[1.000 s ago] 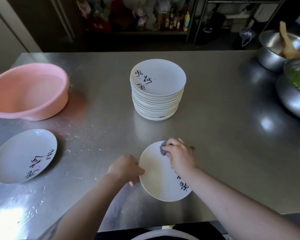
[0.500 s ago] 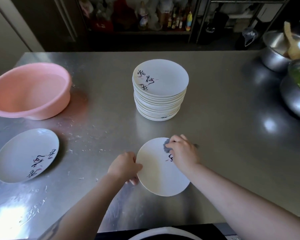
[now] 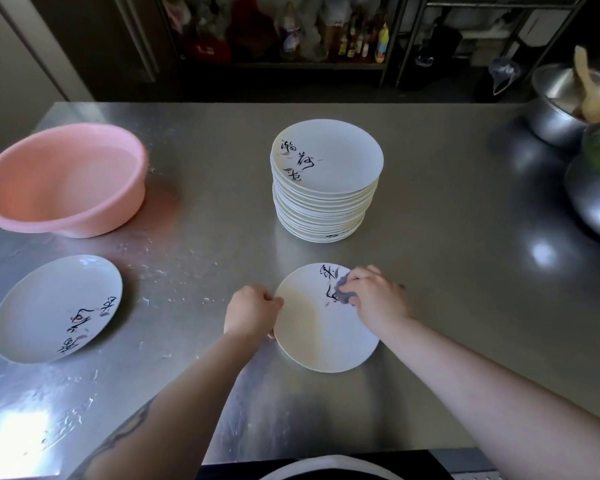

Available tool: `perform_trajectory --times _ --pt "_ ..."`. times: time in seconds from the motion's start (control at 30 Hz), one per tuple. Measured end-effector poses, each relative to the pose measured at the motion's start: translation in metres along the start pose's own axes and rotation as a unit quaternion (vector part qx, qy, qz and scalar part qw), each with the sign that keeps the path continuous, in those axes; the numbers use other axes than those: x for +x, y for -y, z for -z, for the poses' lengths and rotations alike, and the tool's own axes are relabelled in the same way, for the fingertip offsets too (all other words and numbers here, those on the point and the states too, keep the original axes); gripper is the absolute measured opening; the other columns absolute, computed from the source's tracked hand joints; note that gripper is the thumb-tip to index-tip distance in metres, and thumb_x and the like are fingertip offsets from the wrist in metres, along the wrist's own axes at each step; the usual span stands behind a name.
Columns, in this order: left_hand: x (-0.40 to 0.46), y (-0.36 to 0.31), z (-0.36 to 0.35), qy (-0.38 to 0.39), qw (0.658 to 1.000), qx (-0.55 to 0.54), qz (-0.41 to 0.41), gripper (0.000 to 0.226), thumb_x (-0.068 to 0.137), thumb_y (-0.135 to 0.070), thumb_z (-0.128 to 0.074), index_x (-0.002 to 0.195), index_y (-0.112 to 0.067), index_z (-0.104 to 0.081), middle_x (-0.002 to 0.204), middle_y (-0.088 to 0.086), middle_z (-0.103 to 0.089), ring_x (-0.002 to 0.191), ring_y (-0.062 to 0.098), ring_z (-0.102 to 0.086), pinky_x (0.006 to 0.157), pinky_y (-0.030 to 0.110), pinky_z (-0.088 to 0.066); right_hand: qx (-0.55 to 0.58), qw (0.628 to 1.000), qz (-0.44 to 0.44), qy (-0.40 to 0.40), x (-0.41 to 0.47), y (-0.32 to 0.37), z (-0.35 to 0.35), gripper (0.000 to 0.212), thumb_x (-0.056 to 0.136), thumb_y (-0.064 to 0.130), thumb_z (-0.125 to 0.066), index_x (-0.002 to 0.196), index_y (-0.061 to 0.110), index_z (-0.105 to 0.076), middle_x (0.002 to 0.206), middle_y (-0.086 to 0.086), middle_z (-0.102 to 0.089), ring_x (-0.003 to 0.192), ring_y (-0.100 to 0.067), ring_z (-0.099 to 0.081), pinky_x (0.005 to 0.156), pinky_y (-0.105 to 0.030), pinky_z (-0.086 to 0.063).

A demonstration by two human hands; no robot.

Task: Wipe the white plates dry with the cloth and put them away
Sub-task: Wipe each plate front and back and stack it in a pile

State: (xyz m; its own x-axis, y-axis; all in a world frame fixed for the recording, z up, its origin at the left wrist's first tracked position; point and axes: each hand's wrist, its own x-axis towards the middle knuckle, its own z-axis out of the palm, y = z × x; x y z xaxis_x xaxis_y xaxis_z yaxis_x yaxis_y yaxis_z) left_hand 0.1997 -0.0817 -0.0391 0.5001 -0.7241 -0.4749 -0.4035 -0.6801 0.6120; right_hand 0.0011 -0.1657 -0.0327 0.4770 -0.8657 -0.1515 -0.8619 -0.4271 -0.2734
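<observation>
Steel table [image 3: 430, 306] carries, from the left, one pink basin [image 3: 63, 188], one lone white plate [image 3: 54, 308], then the plate being wiped [image 3: 321, 334]: left hand [image 3: 252, 311] grips its rim, right hand [image 3: 376, 296] presses one grey cloth [image 3: 343, 292] onto it; behind, one plate stack [image 3: 326, 181]; far right, two metal bowls [image 3: 561, 109]
</observation>
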Motion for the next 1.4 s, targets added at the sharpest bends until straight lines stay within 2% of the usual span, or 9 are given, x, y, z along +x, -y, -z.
perform_trajectory --times 0.13,0.3,0.6,0.67,0.8,0.9,0.97,1.13,1.4 --pt "-0.002 0.004 -0.002 -0.028 0.998 -0.054 0.016 0.022 0.084 -0.012 -0.064 0.065 -0.005 -0.056 0.054 0.013 -0.062 0.043 0.028 -0.063 0.042 0.023 -0.044 -0.025 0.999 -0.012 0.022 -0.018 -0.008 -0.001 0.026 0.088 0.013 -0.054 0.100 0.028 -0.070 0.110 0.016 -0.058 0.108 -0.008 -0.046 0.063 -0.022 -0.029" --pt "-0.004 0.005 -0.004 -0.025 0.995 -0.093 0.035 0.018 0.083 -0.010 -0.064 0.079 0.007 -0.059 0.064 0.019 -0.066 0.041 0.027 -0.061 0.041 0.025 -0.045 0.062 0.996 -0.032 0.049 -0.063 0.010 -0.012 0.030 0.081 0.019 -0.056 0.097 0.039 -0.072 0.107 0.016 -0.061 0.103 -0.010 -0.054 0.071 -0.022 -0.040" --pt "-0.016 0.011 0.002 -0.004 0.994 -0.111 0.020 0.019 0.087 -0.012 -0.063 0.071 -0.005 -0.055 0.052 0.010 -0.063 0.043 0.027 -0.062 0.055 0.041 -0.057 0.216 0.969 0.005 0.118 -0.060 0.061 -0.021 0.025 0.081 0.022 -0.067 0.103 0.031 -0.074 0.106 0.009 -0.067 0.101 -0.011 -0.059 0.087 -0.023 -0.044" --pt "-0.022 0.017 0.007 -0.023 0.996 -0.081 -0.023 0.013 0.088 -0.017 -0.064 0.077 -0.010 -0.061 0.056 0.003 -0.067 0.051 0.024 -0.065 0.059 0.040 -0.058 0.297 0.949 -0.040 0.094 -0.060 0.048 -0.011 0.024 0.076 0.015 -0.070 0.094 0.029 -0.077 0.097 0.010 -0.072 0.090 -0.003 -0.064 0.083 -0.018 -0.047" --pt "-0.051 0.025 0.004 -0.148 0.973 -0.009 -0.176 0.010 0.083 -0.024 -0.071 0.089 -0.030 -0.068 0.077 -0.015 -0.067 0.064 0.005 -0.060 0.058 0.019 -0.046 0.383 0.914 -0.121 -0.066 -0.065 0.012 0.011 0.042 0.072 0.003 -0.073 0.074 0.045 -0.071 0.075 0.024 -0.069 0.073 0.006 -0.065 0.072 -0.014 -0.048" --pt "-0.067 0.022 -0.018 -0.080 0.936 0.028 -0.341 0.016 0.074 -0.018 -0.083 0.085 -0.026 -0.075 0.085 -0.014 -0.069 0.071 0.002 -0.063 0.067 0.021 -0.049 0.398 0.900 -0.140 -0.111 -0.071 -0.002 0.016 0.041 0.073 0.001 -0.073 0.079 0.041 -0.073 0.077 0.025 -0.069 0.079 0.003 -0.066 0.075 -0.016 -0.049" --pt "-0.070 0.020 -0.031 -0.032 0.907 0.072 -0.414 0.023 0.064 -0.025 -0.089 0.084 -0.023 -0.077 0.096 -0.008 -0.072 0.087 0.014 -0.068 0.078 0.030 -0.052 0.411 0.892 -0.150 -0.118 -0.074 -0.004 0.014 0.033 0.074 0.001 -0.074 0.083 0.034 -0.075 0.080 0.022 -0.070 0.083 0.001 -0.067 0.079 -0.021 -0.049" --pt "-0.067 0.025 -0.044 -0.019 0.885 0.121 -0.449 0.041 0.049 -0.031 -0.093 0.086 -0.022 -0.078 0.104 -0.006 -0.073 0.094 0.020 -0.069 0.083 0.039 -0.055 0.432 0.879 -0.159 -0.120 -0.085 -0.007 0.009 0.029 0.076 0.001 -0.073 0.090 0.026 -0.077 0.088 0.015 -0.074 0.088 -0.003 -0.068 0.084 -0.025 -0.051" --pt "-0.056 0.043 -0.047 -0.108 0.798 0.166 -0.569 0.024 0.090 -0.031 -0.058 0.099 -0.019 -0.077 0.115 -0.006 -0.071 0.103 0.018 -0.069 0.087 0.033 -0.055 0.432 0.876 -0.152 -0.154 -0.087 -0.015 0.029 0.026 0.078 0.001 -0.072 0.093 0.022 -0.077 0.088 0.015 -0.073 0.087 -0.001 -0.068 0.083 -0.023 -0.050"
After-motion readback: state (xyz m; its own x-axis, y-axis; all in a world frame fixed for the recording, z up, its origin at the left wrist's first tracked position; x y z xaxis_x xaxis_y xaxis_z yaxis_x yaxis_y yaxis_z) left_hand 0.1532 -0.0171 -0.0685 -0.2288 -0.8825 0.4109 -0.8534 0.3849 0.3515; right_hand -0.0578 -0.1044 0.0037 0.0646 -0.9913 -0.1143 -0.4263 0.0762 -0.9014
